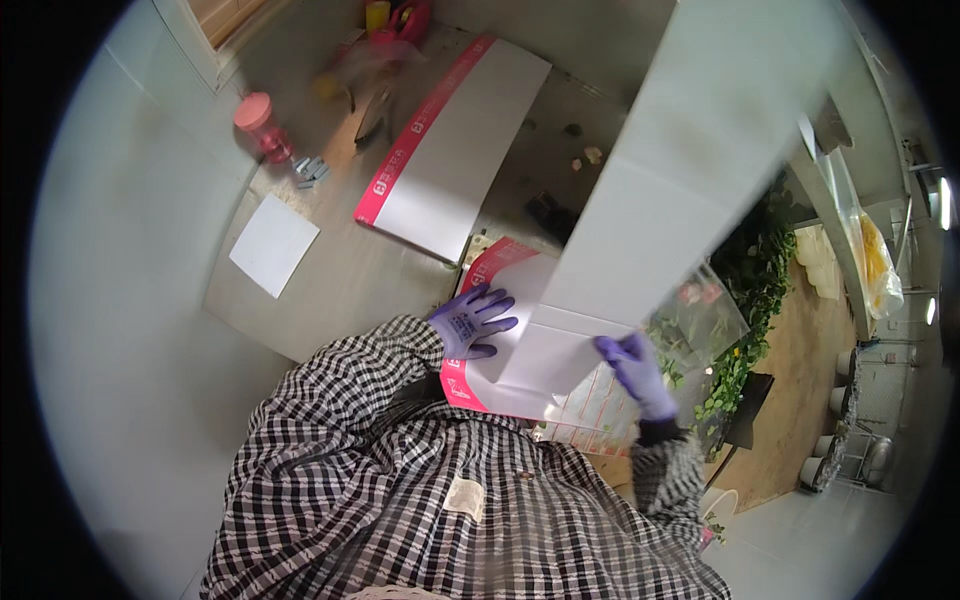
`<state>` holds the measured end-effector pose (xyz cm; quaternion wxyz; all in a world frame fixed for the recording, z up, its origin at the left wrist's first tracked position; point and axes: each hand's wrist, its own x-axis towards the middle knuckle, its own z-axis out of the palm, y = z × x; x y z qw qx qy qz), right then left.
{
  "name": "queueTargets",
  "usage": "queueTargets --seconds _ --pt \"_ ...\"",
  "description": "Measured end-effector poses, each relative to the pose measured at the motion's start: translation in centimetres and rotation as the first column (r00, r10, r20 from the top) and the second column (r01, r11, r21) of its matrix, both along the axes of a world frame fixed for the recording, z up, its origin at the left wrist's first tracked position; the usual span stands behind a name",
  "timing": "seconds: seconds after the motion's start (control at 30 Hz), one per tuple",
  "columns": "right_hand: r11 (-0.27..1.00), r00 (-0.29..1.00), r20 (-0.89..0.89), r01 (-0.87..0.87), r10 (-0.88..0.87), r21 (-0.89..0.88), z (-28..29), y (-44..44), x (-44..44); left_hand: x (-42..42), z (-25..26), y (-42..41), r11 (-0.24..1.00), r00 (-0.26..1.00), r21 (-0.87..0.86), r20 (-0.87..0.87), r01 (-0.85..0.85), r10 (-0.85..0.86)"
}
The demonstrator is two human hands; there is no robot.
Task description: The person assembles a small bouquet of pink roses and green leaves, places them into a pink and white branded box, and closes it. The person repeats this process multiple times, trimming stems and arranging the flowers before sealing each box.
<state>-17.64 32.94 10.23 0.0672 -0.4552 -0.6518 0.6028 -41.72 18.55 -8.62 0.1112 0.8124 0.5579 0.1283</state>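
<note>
My left hand (474, 322), in a white and purple work glove, lies spread on the white inner face of a cardboard sheet with a pink printed border (466, 386). My right hand (637, 371), gloved alike, pinches the edge of a long white cardboard panel (645, 217) that stands up away from me along a creased fold. The panel and the bordered part look like one piece of card. Just beyond my left hand, a long white cardboard box with a pink printed side (457, 150) rests on the metal worktable.
On the worktable (352, 270) are a white card (274, 244), a pink-lidded jar (262, 124), small metal staple strips (311, 171) and a pink tape dispenser (409, 22). Leafy green stems (761, 277) and clear plastic sleeves (705, 315) lie right of the panel, by a wooden surface (802, 405).
</note>
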Motion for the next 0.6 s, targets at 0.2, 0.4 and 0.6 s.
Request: queueTargets --seconds 0.2,0.4,0.6 --pt "0.998 0.998 0.061 -0.020 0.016 0.059 -11.9 1.0 -0.9 0.3 0.0 -0.7 0.997 0.973 -0.077 -0.227 0.019 -0.036" --pt "0.999 0.999 -0.016 -0.038 0.038 -0.002 -12.7 1.3 -4.0 0.6 0.0 -1.6 0.994 0.954 -0.110 -0.299 -0.007 -0.026" --pt "0.996 0.959 0.280 -0.062 0.043 0.061 -14.2 0.8 -5.1 1.0 1.0 -3.4 0.868 0.826 0.000 0.305 -0.497 0.474"
